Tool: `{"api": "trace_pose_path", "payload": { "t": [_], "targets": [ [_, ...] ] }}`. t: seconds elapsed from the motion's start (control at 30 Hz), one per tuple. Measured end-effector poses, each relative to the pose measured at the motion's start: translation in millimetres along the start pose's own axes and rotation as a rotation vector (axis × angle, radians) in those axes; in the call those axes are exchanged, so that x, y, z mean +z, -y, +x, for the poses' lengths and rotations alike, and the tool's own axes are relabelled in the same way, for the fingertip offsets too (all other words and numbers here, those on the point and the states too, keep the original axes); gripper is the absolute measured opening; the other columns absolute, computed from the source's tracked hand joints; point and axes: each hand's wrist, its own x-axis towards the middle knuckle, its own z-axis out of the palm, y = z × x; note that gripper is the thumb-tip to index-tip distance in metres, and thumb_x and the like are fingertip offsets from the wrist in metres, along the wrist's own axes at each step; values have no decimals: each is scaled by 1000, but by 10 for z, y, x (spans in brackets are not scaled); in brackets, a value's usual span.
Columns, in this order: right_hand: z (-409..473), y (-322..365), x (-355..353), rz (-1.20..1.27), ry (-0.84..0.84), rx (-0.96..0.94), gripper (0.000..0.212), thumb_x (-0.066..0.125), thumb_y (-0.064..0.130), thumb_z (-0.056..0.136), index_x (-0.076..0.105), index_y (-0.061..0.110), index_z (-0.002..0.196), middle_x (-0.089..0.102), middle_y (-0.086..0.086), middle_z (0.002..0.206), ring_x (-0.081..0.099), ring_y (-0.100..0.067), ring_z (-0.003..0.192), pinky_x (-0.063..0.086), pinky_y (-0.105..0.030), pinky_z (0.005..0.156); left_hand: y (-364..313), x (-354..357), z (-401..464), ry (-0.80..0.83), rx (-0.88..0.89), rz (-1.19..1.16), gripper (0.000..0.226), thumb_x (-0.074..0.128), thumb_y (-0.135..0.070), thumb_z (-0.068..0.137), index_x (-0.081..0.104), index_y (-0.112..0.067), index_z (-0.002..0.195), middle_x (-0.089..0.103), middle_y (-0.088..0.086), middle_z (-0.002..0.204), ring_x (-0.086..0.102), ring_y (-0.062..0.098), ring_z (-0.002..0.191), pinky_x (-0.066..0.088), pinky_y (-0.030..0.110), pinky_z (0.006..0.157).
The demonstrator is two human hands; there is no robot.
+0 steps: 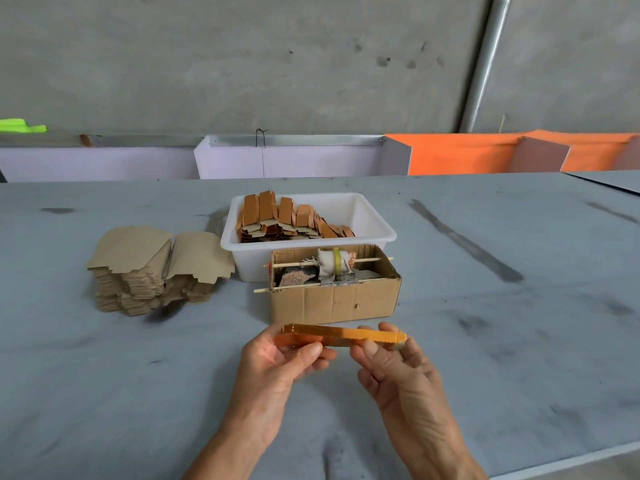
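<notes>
A long, flat, shiny gold-orange folded carton (343, 335) is held level just above the grey table (138, 375), in front of a cardboard box. My left hand (280, 362) pinches its left end between thumb and fingers. My right hand (398, 365) pinches its right end, thumb on the near side and fingers behind. The carton's underside is hidden by my fingers.
A small open cardboard box (334, 299) holds a cloth roll on two wooden sticks. Behind it a white plastic tub (374, 220) contains several folded orange cartons (284, 216). A stack of flat brown card blanks (152, 268) lies to the left. Lilac and orange panels line the far edge.
</notes>
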Motion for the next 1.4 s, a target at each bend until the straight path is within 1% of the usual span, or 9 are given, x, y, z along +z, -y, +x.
{"api": "trace_pose_path", "payload": {
  "t": [0.13,0.3,0.43,0.6,0.7,0.83,0.97,1.13,1.4],
  "targets": [
    [18,-21,-8,-5,-2,-8,51,77,15,54,60,15,103,67,-3,79,67,-14,68,51,-24,57,12,-47,-1,63,36,78,24,68,16,70,69,-7,74,70,24,78,71,29,73,54,22,63],
    [30,-27,-105,-63,19,-69,45,75,12,60,61,16,103,69,-3,85,64,-11,74,50,-25,62,-19,-59,-11,130,-99,-75,38,80,-12,60,65,5,89,69,25,92,68,31,82,56,28,72],
    [33,-51,-182,-71,37,-75,48,80,11,54,67,17,99,70,-5,93,67,-13,82,54,-21,64,-22,-16,11,0,-214,-158,21,65,-19,69,67,1,69,69,20,82,68,24,73,58,30,63],
    [29,-67,-190,-112,41,-83,80,97,29,35,67,23,109,70,-5,106,68,-14,90,54,-22,68,-53,-20,40,-11,-326,-57,5,65,3,70,65,1,65,69,20,79,68,19,64,55,23,55],
    [40,-80,-200,-79,24,-66,84,90,15,46,58,22,123,70,-9,108,68,-16,90,55,-23,68,-76,-32,44,1,-362,27,11,62,13,76,64,2,73,69,19,81,68,18,64,54,22,55],
    [25,-111,-215,-13,18,-46,75,80,6,53,55,17,123,71,-14,102,70,-22,90,56,-24,68,-102,-28,56,11,-359,139,20,63,16,75,64,-2,84,72,9,73,69,14,64,56,23,58],
    [-17,-131,-197,1,47,-31,39,70,-3,63,65,-2,101,69,-18,84,69,-23,71,57,-24,59,-109,-18,70,-27,-273,206,28,68,17,69,65,-7,84,69,6,77,65,16,71,53,24,67],
    [-41,-131,-133,-25,52,6,10,69,2,66,69,-1,76,66,-17,72,66,-19,60,55,-23,51,-93,23,56,-45,-153,272,32,71,18,65,66,-8,81,68,2,72,64,7,63,49,16,54],
    [-6,-131,-100,-58,4,3,23,68,5,69,63,-9,87,66,-21,71,65,-19,57,54,-23,48,-83,40,63,70,-77,408,29,69,17,68,64,-10,78,65,5,70,61,13,64,50,19,55]
  ]
}}
